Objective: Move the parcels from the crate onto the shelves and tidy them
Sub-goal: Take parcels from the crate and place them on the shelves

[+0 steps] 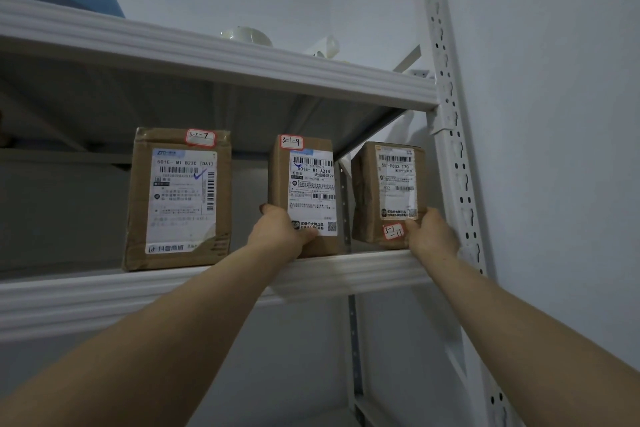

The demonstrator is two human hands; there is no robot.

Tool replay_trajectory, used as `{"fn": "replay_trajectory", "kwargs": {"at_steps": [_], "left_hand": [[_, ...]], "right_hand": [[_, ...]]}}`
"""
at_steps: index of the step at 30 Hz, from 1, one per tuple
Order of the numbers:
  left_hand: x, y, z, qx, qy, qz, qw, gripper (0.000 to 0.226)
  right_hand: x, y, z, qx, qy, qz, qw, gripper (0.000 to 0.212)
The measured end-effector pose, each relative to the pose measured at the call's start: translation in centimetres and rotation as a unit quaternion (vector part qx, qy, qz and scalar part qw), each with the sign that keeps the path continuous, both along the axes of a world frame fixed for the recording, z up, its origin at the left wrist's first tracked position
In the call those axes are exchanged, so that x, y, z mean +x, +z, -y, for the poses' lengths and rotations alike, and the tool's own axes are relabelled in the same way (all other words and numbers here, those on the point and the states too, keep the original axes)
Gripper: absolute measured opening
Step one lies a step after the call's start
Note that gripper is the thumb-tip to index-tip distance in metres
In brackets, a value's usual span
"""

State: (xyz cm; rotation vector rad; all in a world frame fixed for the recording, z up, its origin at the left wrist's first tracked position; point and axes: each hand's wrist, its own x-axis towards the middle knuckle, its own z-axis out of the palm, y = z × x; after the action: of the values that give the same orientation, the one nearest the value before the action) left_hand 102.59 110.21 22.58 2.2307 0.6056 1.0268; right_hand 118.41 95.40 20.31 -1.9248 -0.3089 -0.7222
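Three brown parcels stand upright on the white shelf (214,282): parcel 3-1-7 (178,199) at nine o'clock, parcel 3-1-9 (304,194) central, parcel 3-1-11 (389,194) at three o'clock. Left hand (280,230) clasps 3-1-9's lower corner; right hand (433,230) clasps 3-1-11's.

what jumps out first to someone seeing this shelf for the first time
Three brown parcels stand upright on the middle shelf, each with a red-edged handwritten tag. The left hand grips the middle parcel, the right hand the right parcel; the big left parcel stands apart, untouched.
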Motion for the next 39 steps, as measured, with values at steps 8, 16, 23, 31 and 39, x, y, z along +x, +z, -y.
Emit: {"fn": "replay_trajectory", "kwargs": {"at_steps": [8,16,23,31,39], "left_hand": [[-0.5,0.0,0.6,-0.016,0.006,0.016,1.0,0.078],[-2.4,-1.1,2.0,-0.006,0.007,0.029,1.0,0.085],[-5.4,-5.1,4.3,0.042,0.028,0.041,0.998,0.088],[-8.8,-13.7,9.0,0.072,-0.07,-0.091,0.991,0.07],[-12.8,-22.3,15.0,0.12,-0.256,-0.271,0.92,0.048]], "right_hand": [[0.6,-0.1,0.5,0.0,0.017,-0.007,1.0,0.029],[-1.3,-1.9,1.4,-0.027,0.04,0.001,0.999,0.048],[-5.6,-5.3,3.3,-0.052,0.03,0.002,0.998,0.063],[-12.9,-12.8,9.4,-0.098,0.028,-0.077,0.992,0.057],[-24.9,-20.3,16.8,-0.113,-0.004,-0.199,0.973,0.061]]}}
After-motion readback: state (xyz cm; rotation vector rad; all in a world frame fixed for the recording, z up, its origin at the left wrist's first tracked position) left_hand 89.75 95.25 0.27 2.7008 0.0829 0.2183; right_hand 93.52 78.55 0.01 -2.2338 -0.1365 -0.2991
